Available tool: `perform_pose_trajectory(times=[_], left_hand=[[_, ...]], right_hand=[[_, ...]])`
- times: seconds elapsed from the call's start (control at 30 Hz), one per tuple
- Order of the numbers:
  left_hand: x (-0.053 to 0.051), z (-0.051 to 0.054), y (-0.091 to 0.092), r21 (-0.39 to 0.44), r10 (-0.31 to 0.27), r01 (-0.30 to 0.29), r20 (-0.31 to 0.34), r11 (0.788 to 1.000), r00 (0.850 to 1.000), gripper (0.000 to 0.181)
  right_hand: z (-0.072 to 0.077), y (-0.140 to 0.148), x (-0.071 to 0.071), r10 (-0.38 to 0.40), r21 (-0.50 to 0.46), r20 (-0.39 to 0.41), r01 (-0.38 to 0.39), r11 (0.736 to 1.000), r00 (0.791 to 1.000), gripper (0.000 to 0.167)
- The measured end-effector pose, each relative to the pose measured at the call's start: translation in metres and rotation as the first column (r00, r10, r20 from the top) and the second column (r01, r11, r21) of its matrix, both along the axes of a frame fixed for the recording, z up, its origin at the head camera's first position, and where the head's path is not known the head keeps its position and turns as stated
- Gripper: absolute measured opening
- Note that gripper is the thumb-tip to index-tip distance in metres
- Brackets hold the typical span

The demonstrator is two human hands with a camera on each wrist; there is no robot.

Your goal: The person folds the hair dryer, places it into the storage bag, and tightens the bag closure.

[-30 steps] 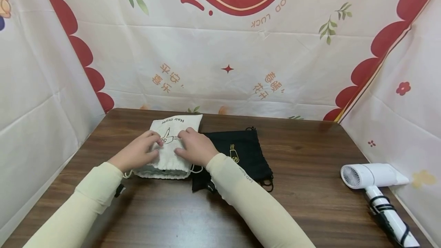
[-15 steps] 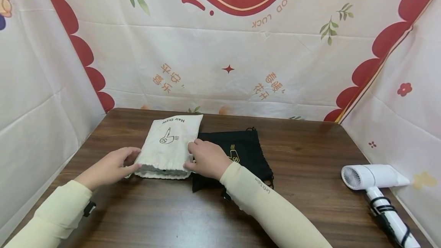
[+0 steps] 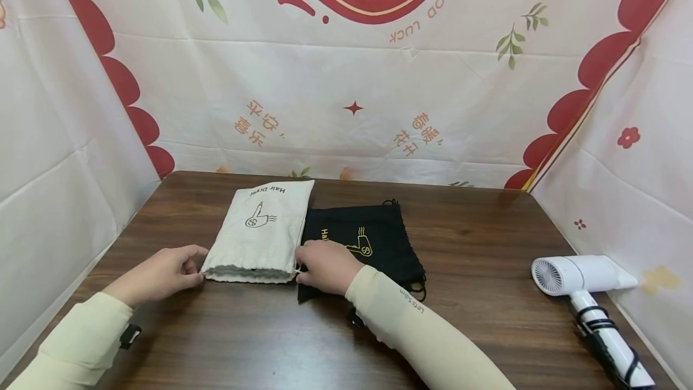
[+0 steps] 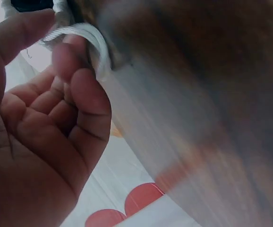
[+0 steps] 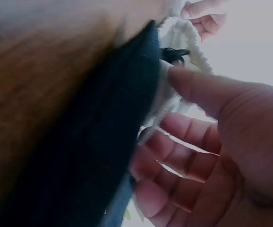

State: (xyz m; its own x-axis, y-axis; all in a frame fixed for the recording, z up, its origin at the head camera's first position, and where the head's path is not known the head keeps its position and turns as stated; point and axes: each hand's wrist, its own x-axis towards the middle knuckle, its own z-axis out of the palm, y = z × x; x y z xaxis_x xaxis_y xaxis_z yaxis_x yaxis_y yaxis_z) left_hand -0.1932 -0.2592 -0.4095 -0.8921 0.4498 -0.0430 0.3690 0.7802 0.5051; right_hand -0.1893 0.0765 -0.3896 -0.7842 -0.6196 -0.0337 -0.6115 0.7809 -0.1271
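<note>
A white drawstring bag (image 3: pixel 262 230) printed "Hair Dryer" lies flat, its gathered mouth facing me and slightly parted. At the mouth's left corner my left hand (image 3: pixel 157 274) pinches the bag's white cord (image 4: pixel 96 45), which loops past thumb and forefinger in the left wrist view. Across from it, my right hand (image 3: pixel 327 266) holds the right corner of the mouth between thumb and fingers. A black cord-like thing (image 5: pixel 174 55) shows inside the mouth in the right wrist view. Beneath my right hand lies a black drawstring bag (image 3: pixel 381 239) with a yellow print, partly covered.
A white hair dryer (image 3: pixel 585 274), black cord wrapped around its handle, lies at the right side of the brown wooden table (image 3: pixel 465 318). Printed cloth walls (image 3: pixel 325 77) stand around the back and sides.
Both hands have moved off the white bag's top to the two corners of its mouth, left hand outward and right hand toward the right corner. The bag's print is uncovered.
</note>
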Motion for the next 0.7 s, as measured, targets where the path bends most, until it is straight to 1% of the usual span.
perform_pose_trajectory(times=[0.03, 0.1, 0.2, 0.23, 0.3, 0.37, 0.53, 0.63, 0.7], left_hand=[[0.0, -0.001, -0.002, -0.002, -0.003, 0.003, 0.002, 1.0, 1.0, 0.04], [0.002, -0.002, -0.004, -0.002, -0.013, 0.013, 0.006, 1.0, 1.0, 0.029], [0.002, -0.004, -0.006, -0.007, -0.052, 0.052, -0.011, 0.999, 0.999, 0.008], [0.002, -0.004, -0.006, -0.009, -0.061, 0.061, -0.02, 0.998, 0.998, 0.008], [0.003, -0.006, -0.007, -0.011, -0.068, 0.068, -0.046, 0.998, 0.997, 0.016], [0.002, -0.006, -0.008, -0.014, -0.057, 0.056, -0.08, 0.998, 0.995, 0.019], [0.002, -0.004, -0.011, -0.022, 0.011, -0.014, -0.151, 1.0, 0.988, 0.02], [0.002, -0.001, -0.014, -0.013, 0.04, -0.042, -0.167, 0.999, 0.985, 0.02], [0.003, 0.0, -0.016, -0.003, 0.056, -0.057, -0.155, 0.998, 0.986, 0.02]], right_hand=[[-0.002, 0.0, 0.0, 0.008, 0.01, -0.01, -0.008, 1.0, 1.0, 0.023], [-0.005, 0.0, 0.0, 0.021, 0.024, -0.034, -0.02, 1.0, 0.999, 0.018], [-0.008, 0.002, 0.001, 0.044, 0.033, -0.075, -0.042, 0.999, 0.996, 0.013], [-0.009, 0.002, 0.001, 0.052, 0.031, -0.088, -0.049, 0.998, 0.995, 0.013], [-0.009, 0.003, 0.001, 0.062, 0.02, -0.11, -0.06, 0.998, 0.992, 0.014], [-0.009, 0.004, 0.002, 0.064, -0.003, -0.123, -0.065, 0.998, 0.99, 0.018], [-0.005, 0.01, 0.004, 0.049, -0.057, -0.131, -0.057, 0.997, 0.99, 0.026], [-0.003, 0.015, 0.004, 0.044, -0.074, -0.132, -0.054, 0.996, 0.99, 0.027], [-0.001, 0.019, 0.005, 0.045, -0.089, -0.135, -0.057, 0.994, 0.99, 0.028]])
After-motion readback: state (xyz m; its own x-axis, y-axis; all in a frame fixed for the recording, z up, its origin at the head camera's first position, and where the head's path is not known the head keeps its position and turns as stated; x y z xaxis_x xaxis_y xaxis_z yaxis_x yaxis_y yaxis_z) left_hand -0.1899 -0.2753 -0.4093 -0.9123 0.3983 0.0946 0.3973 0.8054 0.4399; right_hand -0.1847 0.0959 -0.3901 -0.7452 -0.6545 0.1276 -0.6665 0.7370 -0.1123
